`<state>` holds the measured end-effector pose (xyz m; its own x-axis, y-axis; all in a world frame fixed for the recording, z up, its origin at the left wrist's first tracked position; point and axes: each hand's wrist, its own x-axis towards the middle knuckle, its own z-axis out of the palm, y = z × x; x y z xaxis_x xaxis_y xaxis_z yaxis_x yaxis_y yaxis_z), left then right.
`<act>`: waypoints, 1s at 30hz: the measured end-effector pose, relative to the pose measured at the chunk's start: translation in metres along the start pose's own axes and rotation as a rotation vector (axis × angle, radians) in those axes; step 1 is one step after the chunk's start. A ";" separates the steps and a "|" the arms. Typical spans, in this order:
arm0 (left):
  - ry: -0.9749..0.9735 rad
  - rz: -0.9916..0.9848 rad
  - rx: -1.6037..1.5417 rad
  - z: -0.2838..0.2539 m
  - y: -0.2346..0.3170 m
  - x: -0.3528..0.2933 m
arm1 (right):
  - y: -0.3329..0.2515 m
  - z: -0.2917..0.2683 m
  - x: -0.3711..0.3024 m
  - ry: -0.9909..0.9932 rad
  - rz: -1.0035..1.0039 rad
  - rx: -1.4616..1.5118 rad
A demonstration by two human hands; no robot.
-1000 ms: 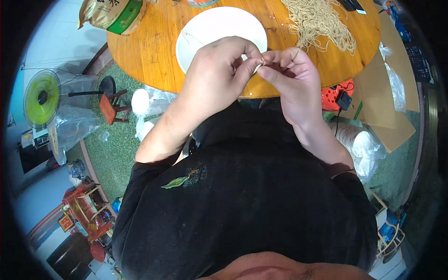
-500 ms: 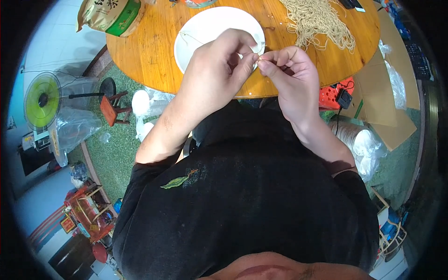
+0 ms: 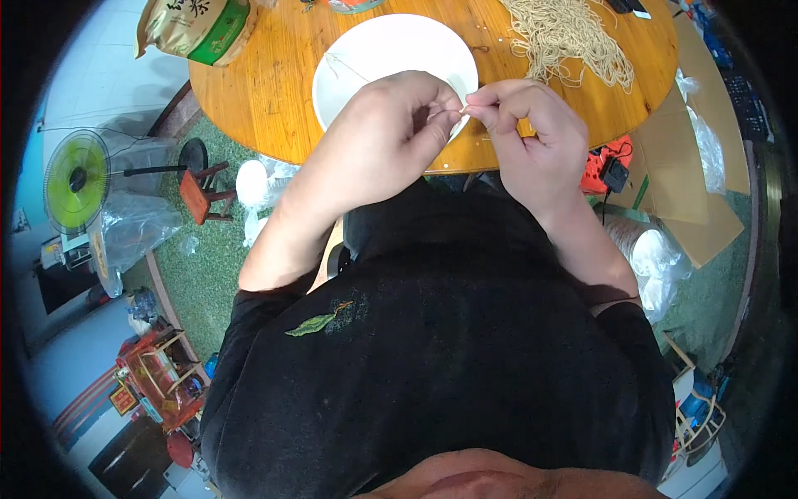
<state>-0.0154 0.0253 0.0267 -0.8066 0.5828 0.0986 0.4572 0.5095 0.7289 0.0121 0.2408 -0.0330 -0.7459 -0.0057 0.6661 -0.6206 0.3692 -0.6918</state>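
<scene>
My left hand (image 3: 391,125) and my right hand (image 3: 540,137) meet over the near right rim of a round white plate (image 3: 407,37). Thumb and forefinger of each are pinched together on a short bit of thin pale cord (image 3: 464,110), whose ends are hidden by the fingers. A fine strand (image 3: 349,68) runs over the plate and out of sight behind my left hand; whether it is the same cord, I cannot tell. A loose heap of beige cord (image 3: 573,41) lies on the table to the right of the plate.
The round wooden table (image 3: 258,108) carries a green and beige package (image 3: 199,29) at far left and a small dark curl (image 3: 480,48) beside the plate. Around it are a green fan (image 3: 76,179), a small stool (image 3: 195,198), a red basket (image 3: 594,170) and flattened cardboard (image 3: 690,200).
My right hand has shifted a little right and its fingers have turned. My left hand is slightly lower. The plate sits slightly further right, and the dark curl now shows beside it.
</scene>
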 end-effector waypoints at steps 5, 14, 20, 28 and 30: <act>-0.075 -0.174 -0.448 0.000 -0.011 0.004 | -0.005 0.008 -0.003 0.084 0.019 0.048; -0.083 -0.204 -0.351 -0.002 -0.004 0.008 | -0.017 0.008 -0.017 0.048 0.130 -0.075; -0.056 -0.204 -0.375 0.000 -0.006 0.009 | -0.019 0.008 -0.013 0.049 0.291 0.004; 0.144 -0.086 -0.062 0.007 0.000 0.007 | -0.012 0.004 -0.015 -0.004 0.264 0.096; 0.174 0.007 0.039 0.007 0.000 0.009 | -0.009 0.001 -0.021 -0.025 0.282 0.144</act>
<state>-0.0201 0.0348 0.0230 -0.8544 0.4700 0.2215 0.4745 0.5322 0.7012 0.0327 0.2364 -0.0413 -0.8982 0.0546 0.4361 -0.4146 0.2237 -0.8821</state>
